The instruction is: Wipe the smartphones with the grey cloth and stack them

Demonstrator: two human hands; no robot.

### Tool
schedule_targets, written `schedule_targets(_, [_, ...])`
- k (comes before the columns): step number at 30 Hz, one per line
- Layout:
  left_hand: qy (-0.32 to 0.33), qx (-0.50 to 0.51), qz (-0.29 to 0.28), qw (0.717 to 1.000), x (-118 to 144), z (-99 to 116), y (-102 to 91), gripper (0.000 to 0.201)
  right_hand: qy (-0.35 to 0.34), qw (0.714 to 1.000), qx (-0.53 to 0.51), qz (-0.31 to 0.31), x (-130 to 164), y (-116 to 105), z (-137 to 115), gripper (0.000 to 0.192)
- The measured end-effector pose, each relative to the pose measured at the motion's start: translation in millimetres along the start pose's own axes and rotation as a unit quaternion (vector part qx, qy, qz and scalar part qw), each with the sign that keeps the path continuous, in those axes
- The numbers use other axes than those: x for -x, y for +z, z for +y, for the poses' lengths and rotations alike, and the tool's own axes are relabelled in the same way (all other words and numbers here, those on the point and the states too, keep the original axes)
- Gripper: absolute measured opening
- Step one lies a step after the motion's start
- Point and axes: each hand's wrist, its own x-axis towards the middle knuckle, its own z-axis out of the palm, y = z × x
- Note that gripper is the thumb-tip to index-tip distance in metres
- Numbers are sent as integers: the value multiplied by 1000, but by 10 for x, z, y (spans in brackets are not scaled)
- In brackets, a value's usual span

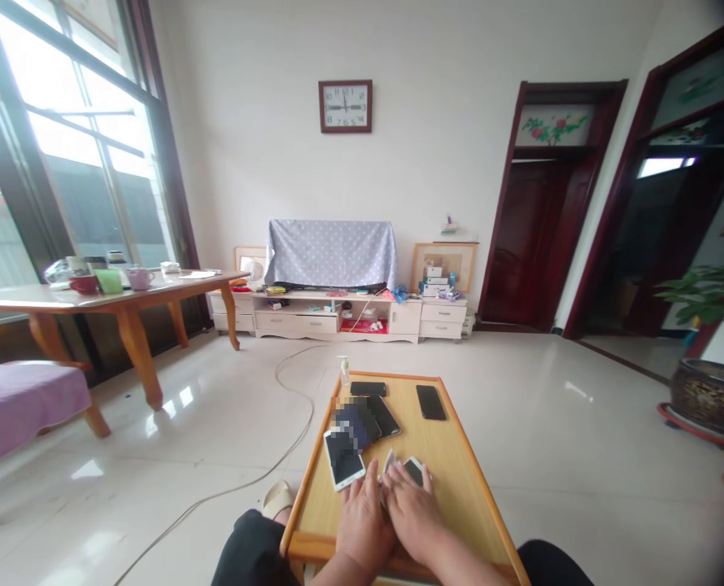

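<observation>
My left hand (363, 514) is palm down over the near part of the small wooden table, its thumb and fingers apart. Its fingertips meet the lower edge of a white phone (343, 462) with a dark screen. Close beside it, my right hand (412, 509) bends its fingers over a white tissue (390, 461), which shows between the two hands. A second white phone (414, 467) lies partly hidden behind the right fingers. Beyond the hands are a black device (384, 417) and a dark blue item (367, 423), partly blurred out.
On the wooden table (475, 492) lie two more black phones, one at the far edge (368, 389) and one at right (431, 402). A pump bottle (344, 370) stands at the far left corner. A cable (228, 491) crosses the floor. My knees flank the table.
</observation>
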Motion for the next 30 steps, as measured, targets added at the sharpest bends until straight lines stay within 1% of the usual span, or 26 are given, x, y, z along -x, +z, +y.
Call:
schedule_targets(1, [-1,-4,-1,1000,1,-5,-5,69,-17,1000,-8,-6,69,38,-64,51])
schedule_targets(3, [-6,-7,-2,1000,6,-8,-15,69,-30,999,-23,-11,221,79,-133,50])
schedule_targets(5, [-12,-2,1,1000,16,-2,-25,71,-24,999,-34,-12,352,69,-102,48])
schedule_targets(7, [-18,5,3,1000,31,10,-33,74,-11,999,-32,-7,426,24,10,47])
schedule_targets(10, [-27,8,8,1000,58,31,-52,81,40,999,-4,14,418,-50,225,47])
schedule_targets(13, [-30,2,6,1000,75,59,-90,76,85,995,32,36,356,-38,348,48])
schedule_targets(15, [-21,-6,-6,1000,72,87,-126,64,82,995,48,41,354,36,349,49])
schedule_targets(18, [-1,-23,-25,999,46,138,-170,44,36,998,37,45,413,154,309,53])
schedule_targets(20, [9,-37,-31,999,15,164,-172,39,18,998,20,59,442,167,332,52])
schedule_targets(22, [30,-45,-37,998,-18,169,-147,39,39,996,18,82,433,124,419,48])
schedule_targets(24, [47,-50,-28,997,-42,153,-105,39,83,990,26,107,399,71,531,47])
schedule_targets(26, [58,-53,-16,997,-54,124,-60,40,106,986,32,127,368,60,601,46])
schedule_targets(28, [66,-56,-9,996,-56,97,-27,41,80,987,22,141,357,106,598,44])
schedule_targets(30, [74,-58,-4,996,-56,85,-15,40,25,987,-11,156,365,168,554,41])
